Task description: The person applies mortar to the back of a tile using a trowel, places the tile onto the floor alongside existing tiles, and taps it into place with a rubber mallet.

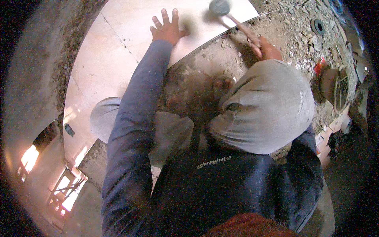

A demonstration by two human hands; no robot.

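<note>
My left hand [166, 30] lies flat on a large pale floor tile [215, 33], fingers spread, near a thin joint between tiles. In my right hand [270, 49] is the wooden handle of a mallet. The mallet's round grey head [219, 8] is over the tile's far part, slightly blurred, with its shadow beside it. Whether the head touches the tile I cannot tell. A blurred dark patch shows beside my left thumb.
Rubble and dirt [294, 33] lie along the tile's right edge. A dark ring-shaped object [317, 27], a red scrap [319, 66] and a bucket [331, 85] are at the right. A small dark object [69, 129] rests on the tiles at left. My knees are bent close to the tile.
</note>
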